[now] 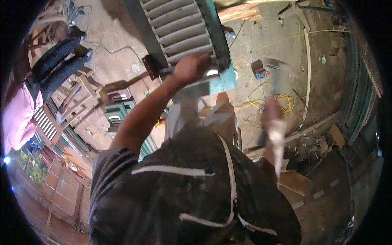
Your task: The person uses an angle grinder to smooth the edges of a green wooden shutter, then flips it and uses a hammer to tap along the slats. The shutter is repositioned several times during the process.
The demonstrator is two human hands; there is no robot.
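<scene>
A louvered shutter (pixel 179 30) with a green frame and pale slats lies in front of me, its near end close to my knees. My left hand (pixel 192 67) is closed at the near end of the slats, over the frame; a dark piece sits by its fingertips, and what it grips is hard to make out. Out to the right, apart from the shutter, my right hand (pixel 271 114) is raised and smeared by motion. It is closed round the handle of what looks like a hammer (pixel 277 79), whose blurred head points away from me.
A yellow cord (pixel 288 104) lies coiled on the dirt floor at right, near a long wooden strip (pixel 308 73). Green panels (pixel 353 90) lean at far right. At left are a person in pink (pixel 20 116), wooden frames (pixel 83 92) and more shutters (pixel 45 122).
</scene>
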